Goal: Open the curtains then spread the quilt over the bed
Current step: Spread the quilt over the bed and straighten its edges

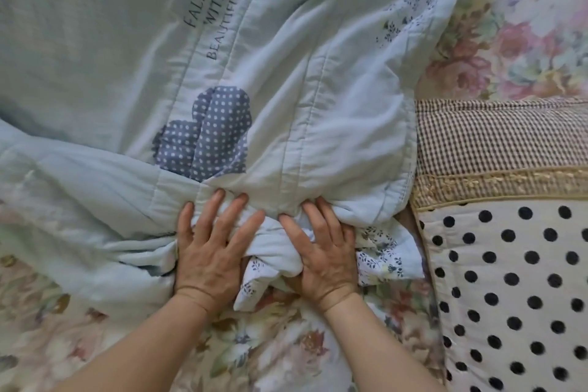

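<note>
Quilt (105,51): pale blue, stitched in long channels, dark printed lettering reading "FALL IN LO… WITH THIS BEAUTIFUL FEEL…", 1 navy patch with white dots near its middle, small dark floral sprigs toward its right edge. Lies rumpled across the bed (286,356), covering the far and left parts; the floral sheet shows bare along the near edge. Near hem is bunched into a wad, white floral-print underside turned out there. Right hem runs just beside the pillows.

Printed on the pale blue quilt (127,41), near its top edge: "FALL IN LO…", "WITH THIS", "BEAUTIFUL FEEL…", cut off.
</note>
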